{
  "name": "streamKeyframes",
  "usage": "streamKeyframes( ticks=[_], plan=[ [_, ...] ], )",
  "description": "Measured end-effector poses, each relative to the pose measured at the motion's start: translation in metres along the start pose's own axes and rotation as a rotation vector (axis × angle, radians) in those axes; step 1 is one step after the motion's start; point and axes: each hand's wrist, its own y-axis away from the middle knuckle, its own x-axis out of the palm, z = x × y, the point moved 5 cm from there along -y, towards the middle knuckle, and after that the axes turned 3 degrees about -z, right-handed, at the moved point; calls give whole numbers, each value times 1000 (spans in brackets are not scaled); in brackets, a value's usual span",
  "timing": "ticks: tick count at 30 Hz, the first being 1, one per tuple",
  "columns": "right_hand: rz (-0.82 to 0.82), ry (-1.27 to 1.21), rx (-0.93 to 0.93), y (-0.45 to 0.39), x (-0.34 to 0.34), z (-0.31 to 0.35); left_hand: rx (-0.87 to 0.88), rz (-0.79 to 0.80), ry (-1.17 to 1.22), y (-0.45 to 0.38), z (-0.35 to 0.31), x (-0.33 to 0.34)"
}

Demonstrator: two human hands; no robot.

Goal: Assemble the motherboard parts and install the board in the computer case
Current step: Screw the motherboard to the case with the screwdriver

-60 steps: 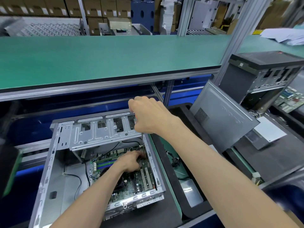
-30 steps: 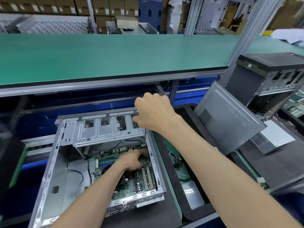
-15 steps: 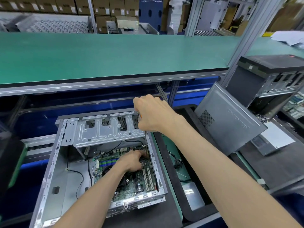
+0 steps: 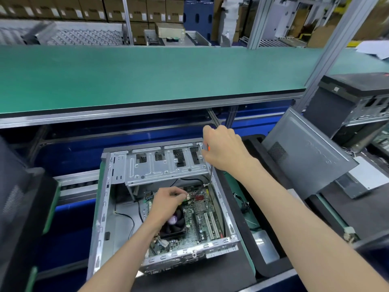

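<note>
An open grey computer case [image 4: 101, 207] lies on its side in front of me. The green motherboard [image 4: 202, 224] sits inside it, with a black CPU fan [image 4: 174, 226] on top. My left hand [image 4: 166, 204] reaches into the case above the fan, its fingertips curled together over something small near the board's far edge; what it pinches is hidden. My right hand [image 4: 223, 150] grips a screwdriver [image 4: 209, 171] with an orange handle at the right end of the metal drive cage [image 4: 164, 167]. The shaft points down toward the board's far right corner.
A green shelf [image 4: 147, 76] overhangs the work area. A grey side panel [image 4: 305, 157] leans at the right, with another case [image 4: 353, 106] behind it. A black tray [image 4: 261, 258] lies right of the case. A dark case edge [image 4: 19, 197] stands at the left.
My left hand has drawn back to the left across the board, uncovering the CPU fan. My right hand stays at the cage's right end, and the screwdriver shaft now shows below it.
</note>
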Motion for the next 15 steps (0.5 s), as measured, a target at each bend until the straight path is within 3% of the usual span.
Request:
streamKeyframes(
  ticks=[5,10,15],
  plan=[
    [-17,-190,34,2,14,8,-246,70,428,11,21,-12],
    [-148,-339,260,26,47,-1,-299,90,586,17,23,-17],
    [65,-420,385,57,101,-12,-394,116,759,19,24,-19]
  ],
)
